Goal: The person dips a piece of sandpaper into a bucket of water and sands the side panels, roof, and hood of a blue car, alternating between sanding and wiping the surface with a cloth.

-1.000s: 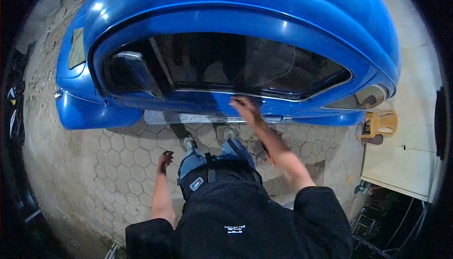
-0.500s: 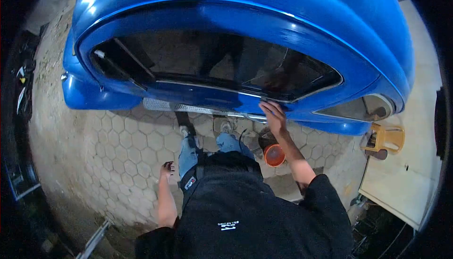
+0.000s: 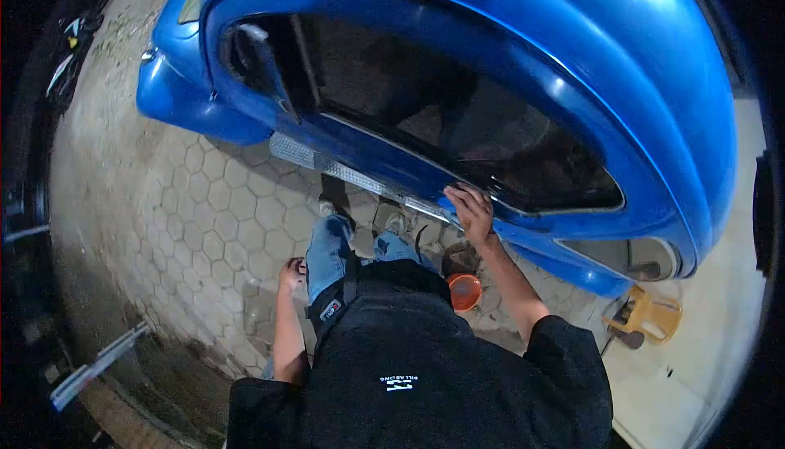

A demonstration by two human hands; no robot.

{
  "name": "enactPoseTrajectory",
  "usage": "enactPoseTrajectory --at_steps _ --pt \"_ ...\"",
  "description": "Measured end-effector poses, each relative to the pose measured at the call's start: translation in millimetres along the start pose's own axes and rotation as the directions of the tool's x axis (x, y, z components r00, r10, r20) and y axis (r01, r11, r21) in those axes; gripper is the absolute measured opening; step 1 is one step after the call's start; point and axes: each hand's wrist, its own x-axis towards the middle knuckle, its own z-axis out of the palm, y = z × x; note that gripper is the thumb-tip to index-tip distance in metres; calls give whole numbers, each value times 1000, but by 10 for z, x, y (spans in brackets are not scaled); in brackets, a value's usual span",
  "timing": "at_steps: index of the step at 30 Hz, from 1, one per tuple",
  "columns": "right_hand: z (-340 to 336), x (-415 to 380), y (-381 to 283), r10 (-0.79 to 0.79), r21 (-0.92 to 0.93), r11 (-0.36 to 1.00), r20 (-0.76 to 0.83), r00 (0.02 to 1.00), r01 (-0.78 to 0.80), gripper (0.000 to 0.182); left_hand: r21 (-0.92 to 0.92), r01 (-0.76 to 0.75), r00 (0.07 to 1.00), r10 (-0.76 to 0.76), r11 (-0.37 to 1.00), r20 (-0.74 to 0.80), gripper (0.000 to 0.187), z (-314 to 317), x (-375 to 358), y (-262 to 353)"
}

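A blue, rounded car [image 3: 540, 48] fills the upper part of the view, with its dark side window [image 3: 441, 105] facing me. My right hand [image 3: 472, 210] reaches forward to the door [image 3: 392, 159], just under the window's lower edge. Its fingers lie stretched out and close together against the blue panel; the palm side is hidden. Down by my left thigh hangs my left hand [image 3: 292, 273], its fingers loosely bent, with nothing visible in it. Close to my right leg, an orange bucket [image 3: 464, 293] stands on the ground.
Hexagonal paving [image 3: 213, 212] lies under my feet. A ribbed metal running board [image 3: 327, 168] runs along the car's lower side. A yellow plastic chair [image 3: 654, 316] stands by the car's right end. A metal bar [image 3: 98, 367] shows at the lower left.
My view has turned, so the car now slants down to the right. My right hand stays at the door below the window. My left hand remains beside my thigh.
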Motion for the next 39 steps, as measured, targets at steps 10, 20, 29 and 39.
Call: enactPoseTrajectory --at_steps 10,20,29,39 --pt "1164 1381 -800 -239 11 971 121 963 240 33 148 271 955 -285 951 83 29 -397 224 -561" --pt "1398 1632 -918 -143 -92 982 211 967 165 42 -170 118 987 -96 978 129 39 -1181 1131 -785" --pt "1109 1265 -860 26 -183 983 72 997 -12 31 32 -135 957 121 990 263 45 -1954 1936 -189" --pt "1741 1849 -1335 52 4 999 -1 999 -52 26 48 56 943 -69 997 325 37 -1928 2201 860"
